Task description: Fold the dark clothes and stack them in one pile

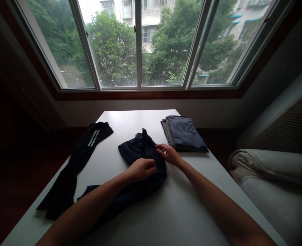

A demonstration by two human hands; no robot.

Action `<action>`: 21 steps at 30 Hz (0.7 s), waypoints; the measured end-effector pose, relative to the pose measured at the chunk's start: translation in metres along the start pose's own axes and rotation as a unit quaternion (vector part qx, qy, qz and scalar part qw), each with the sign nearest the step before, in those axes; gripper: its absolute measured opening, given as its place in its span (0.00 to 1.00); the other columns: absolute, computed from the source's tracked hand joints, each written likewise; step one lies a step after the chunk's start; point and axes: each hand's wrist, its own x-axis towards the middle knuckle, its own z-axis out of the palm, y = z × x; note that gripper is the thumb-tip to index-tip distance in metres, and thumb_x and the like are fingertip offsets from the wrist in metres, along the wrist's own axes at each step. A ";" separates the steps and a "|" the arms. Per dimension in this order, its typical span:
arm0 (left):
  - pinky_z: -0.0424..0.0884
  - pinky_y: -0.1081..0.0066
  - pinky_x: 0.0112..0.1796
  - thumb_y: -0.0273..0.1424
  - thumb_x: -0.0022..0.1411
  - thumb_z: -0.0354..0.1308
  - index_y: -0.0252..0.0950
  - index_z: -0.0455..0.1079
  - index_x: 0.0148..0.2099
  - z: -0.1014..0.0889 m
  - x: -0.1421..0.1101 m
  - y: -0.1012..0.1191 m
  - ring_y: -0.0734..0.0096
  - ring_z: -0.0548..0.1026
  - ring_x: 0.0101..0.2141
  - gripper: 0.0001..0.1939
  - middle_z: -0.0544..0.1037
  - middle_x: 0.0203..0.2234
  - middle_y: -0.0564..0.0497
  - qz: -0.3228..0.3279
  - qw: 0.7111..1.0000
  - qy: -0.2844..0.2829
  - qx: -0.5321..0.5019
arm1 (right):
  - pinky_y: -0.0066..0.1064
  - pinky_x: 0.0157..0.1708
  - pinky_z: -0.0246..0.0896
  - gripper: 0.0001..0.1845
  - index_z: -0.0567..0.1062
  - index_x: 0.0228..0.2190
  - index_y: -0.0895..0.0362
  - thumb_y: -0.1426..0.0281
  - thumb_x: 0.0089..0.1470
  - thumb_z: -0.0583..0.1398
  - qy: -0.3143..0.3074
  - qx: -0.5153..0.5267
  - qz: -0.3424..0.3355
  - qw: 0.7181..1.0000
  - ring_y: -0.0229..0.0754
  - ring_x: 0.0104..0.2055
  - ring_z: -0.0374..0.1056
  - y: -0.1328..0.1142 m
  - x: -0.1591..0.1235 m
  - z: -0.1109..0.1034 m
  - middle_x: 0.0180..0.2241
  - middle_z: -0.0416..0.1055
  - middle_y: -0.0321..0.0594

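A pair of dark navy trousers (130, 148) lies bunched on the white table (186, 198), one part stretching toward the lower left under my left forearm. My left hand (142, 169) is over the middle of the trousers with its fingers curled closed; the fingertips' contact with the cloth is partly hidden. At the right edge of the same garment is my right hand (168, 153), its fingers bent but apart, the tips by the cloth near the top. A small piece of the fabric stands up at the far end.
Black trousers with white stripes (75, 164) lie along the table's left edge, partly over it. A stack of folded grey and dark garments (184, 133) sits at the back right. Beyond the table is a window (138, 51); pale rolled padding (271, 171) is at the right.
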 end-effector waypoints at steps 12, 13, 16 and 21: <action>0.65 0.59 0.55 0.38 0.57 0.63 0.37 0.75 0.42 -0.074 0.011 -0.146 0.52 0.72 0.52 0.13 0.77 0.47 0.42 -0.223 0.952 0.196 0.070 | 0.35 0.44 0.64 0.31 0.71 0.58 0.53 0.47 0.63 0.58 -0.092 -0.209 0.115 0.967 0.54 0.49 0.74 -0.010 0.007 0.019 0.45 0.79 0.48; 0.67 0.61 0.53 0.38 0.57 0.62 0.37 0.74 0.39 -0.072 0.012 -0.146 0.55 0.73 0.49 0.11 0.78 0.43 0.45 -0.206 0.960 0.181 0.052 | 0.34 0.41 0.63 0.26 0.74 0.54 0.53 0.49 0.62 0.59 -0.095 -0.210 0.116 0.966 0.53 0.46 0.75 -0.009 0.006 0.019 0.42 0.79 0.47; 0.69 0.67 0.41 0.41 0.58 0.60 0.38 0.70 0.38 -0.068 0.012 -0.141 0.63 0.73 0.39 0.12 0.76 0.35 0.50 -0.172 0.974 0.149 -0.007 | 0.29 0.35 0.58 0.11 0.76 0.41 0.52 0.59 0.60 0.62 -0.095 -0.166 0.103 0.976 0.46 0.38 0.74 -0.005 0.004 0.017 0.35 0.78 0.40; 0.61 0.74 0.27 0.48 0.63 0.51 0.38 0.61 0.37 -0.087 -0.011 -0.135 0.72 0.65 0.26 0.18 0.66 0.25 0.56 -0.168 0.974 0.117 -0.095 | 0.28 0.32 0.55 0.12 0.71 0.29 0.54 0.59 0.59 0.59 0.091 -0.032 0.127 0.987 0.40 0.29 0.65 0.001 0.003 0.008 0.26 0.70 0.34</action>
